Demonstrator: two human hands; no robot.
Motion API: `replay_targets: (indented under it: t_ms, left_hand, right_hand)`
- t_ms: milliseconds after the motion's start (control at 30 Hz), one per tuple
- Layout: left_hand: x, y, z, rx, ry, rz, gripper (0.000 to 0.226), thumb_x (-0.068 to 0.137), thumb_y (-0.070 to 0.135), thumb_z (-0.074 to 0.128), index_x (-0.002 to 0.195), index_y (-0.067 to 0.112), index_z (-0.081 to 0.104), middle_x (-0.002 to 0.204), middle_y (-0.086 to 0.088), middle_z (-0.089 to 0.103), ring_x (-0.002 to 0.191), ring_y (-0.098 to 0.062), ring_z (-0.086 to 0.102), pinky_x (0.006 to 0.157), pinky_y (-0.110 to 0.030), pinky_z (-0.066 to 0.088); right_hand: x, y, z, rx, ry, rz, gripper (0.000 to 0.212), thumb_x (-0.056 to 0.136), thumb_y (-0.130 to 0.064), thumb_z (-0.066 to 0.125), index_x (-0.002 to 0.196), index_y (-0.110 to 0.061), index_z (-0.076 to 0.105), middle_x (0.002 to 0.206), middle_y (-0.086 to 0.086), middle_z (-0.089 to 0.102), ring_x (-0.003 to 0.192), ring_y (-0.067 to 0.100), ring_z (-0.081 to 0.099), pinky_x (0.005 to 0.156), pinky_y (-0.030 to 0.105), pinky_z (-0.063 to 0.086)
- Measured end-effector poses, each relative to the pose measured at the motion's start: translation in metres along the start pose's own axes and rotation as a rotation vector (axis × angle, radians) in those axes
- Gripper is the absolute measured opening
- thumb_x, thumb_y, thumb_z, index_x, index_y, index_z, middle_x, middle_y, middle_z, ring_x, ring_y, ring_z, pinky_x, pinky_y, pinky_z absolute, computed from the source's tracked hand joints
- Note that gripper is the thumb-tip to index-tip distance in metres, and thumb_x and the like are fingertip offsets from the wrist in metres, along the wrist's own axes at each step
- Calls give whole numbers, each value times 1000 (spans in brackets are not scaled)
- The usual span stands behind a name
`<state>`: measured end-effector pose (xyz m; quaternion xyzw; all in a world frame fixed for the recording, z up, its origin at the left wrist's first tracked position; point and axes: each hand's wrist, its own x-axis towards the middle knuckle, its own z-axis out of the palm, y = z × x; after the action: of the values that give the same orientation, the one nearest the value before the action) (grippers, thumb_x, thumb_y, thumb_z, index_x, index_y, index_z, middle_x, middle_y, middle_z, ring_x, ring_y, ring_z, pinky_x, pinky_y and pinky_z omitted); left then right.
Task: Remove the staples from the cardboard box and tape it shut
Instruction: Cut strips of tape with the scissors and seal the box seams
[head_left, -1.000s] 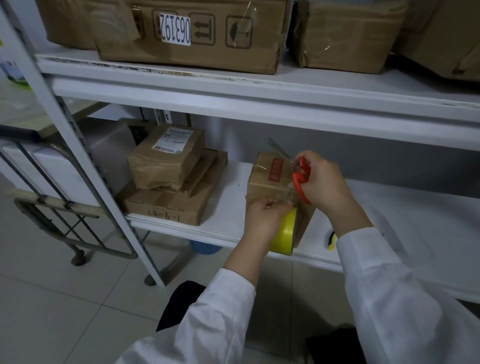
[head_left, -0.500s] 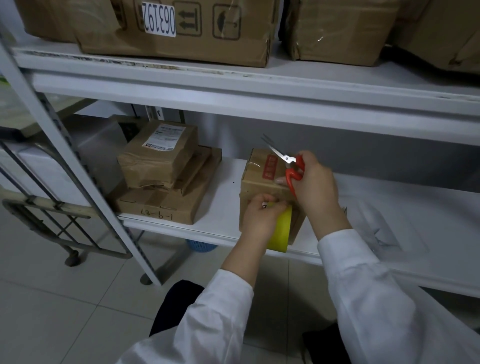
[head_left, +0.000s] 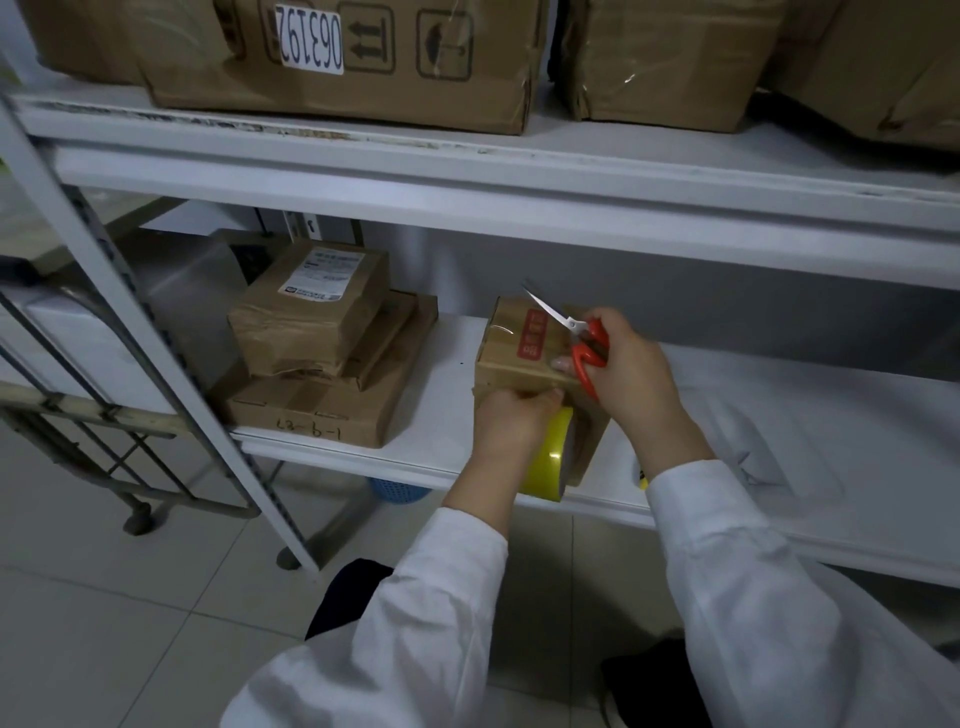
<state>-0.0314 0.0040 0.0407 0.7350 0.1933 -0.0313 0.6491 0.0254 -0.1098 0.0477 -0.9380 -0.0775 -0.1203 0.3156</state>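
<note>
- Taping is the step in hand, as I judge it: the small cardboard box (head_left: 524, 353) sits on the lower shelf (head_left: 447, 415) at the centre of the frame, flaps already down, with clear tape glinting across its top beside a red label.
- The left hand (head_left: 511, 423) presses on the near top edge of the box, its fingers (head_left: 545, 397) clenched around a yellow roll of tape (head_left: 550, 457) that hangs against the box's front face, over the shelf's lip.
- The right hand (head_left: 631, 371) rests at the box's right top corner, grasping red-handled scissors (head_left: 579, 338); the blades look nearly shut and point to the upper left over the box without touching the tape.
- No staples can be made out on the box at this size, so I cannot tell whether that part is finished.
- The next move, by my reading, calls for keeping the strip taut between roll and box, bringing the blades down to the stretch by the front edge, and cutting close to the cardboard, then smoothing the loose end flat.
- A stack of brown parcels (head_left: 317, 353) lies well apart at centre left on the same shelf, clear of the work.
</note>
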Motion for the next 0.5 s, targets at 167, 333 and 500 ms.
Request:
replay_targets:
  t_ms: [167,333,500]
  left_hand:
    - [-3,-10,1,35,19,-30,36,88,36,60,116,14,57,114,-8,63,108,-27,58,91,-34,45]
    - [-1,-21,12,79,124,32,22,88,38,60,88,16,55,94,-4,60,94,-24,56,91,-33,45]
    - [3,-21,20,49,141,40,18,92,32,54,87,15,52,90,-1,54,87,-17,49,78,-25,35]
  right_hand:
    - [0,-1,-2,-12,-13,22,45,83,-34,71,119,-20,49,108,8,65,97,31,60,71,27,41]
    - [-8,-4,-14,83,-120,12,61,76,-42,73,124,-16,46,112,7,62,100,26,59,83,29,45]
    - [-10,-8,-15,-43,-215,-21,75,66,-42,81,128,-21,46,122,7,61,111,28,56,92,37,48]
